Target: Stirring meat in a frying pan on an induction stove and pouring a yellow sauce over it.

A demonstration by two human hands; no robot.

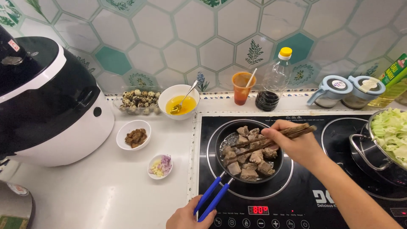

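Nearest the lens, my left hand [186, 219] is wrapped around the blue handle [210, 198] of a small dark pan [249, 151], fingers curled shut on it. The pan sits on the left ring of a black induction hob [296, 199], whose front strip shows a small red lit display [258, 210]. My right hand [292, 144] reaches in from the right and pinches a pair of dark wooden chopsticks [271, 141], their tips down among the meat [250, 157]: browned, greyish chunks that fill most of the pan.

Right of the pan, on the second ring, I see a steel pot [373, 152] heaped with pale green shredded cabbage [392, 131]. Behind the hob, along the hexagon-tiled wall, stand an orange cup [241, 89] with a stick in it, a clear bottle [273, 80] with a yellow cap and a dark liquid at its base, two lidded jars [345, 91] with pale blue tops, and a green-labelled package [394, 72] at the frame edge.

On the white counter to the left lie a white bowl [179, 101] of yellow liquid with a spoon, a clear tray of speckled quail eggs [137, 101], a dish of brown pieces [133, 135], a small dish of chopped shallot and garlic [160, 166], and a black-and-white rice cooker [46, 97].
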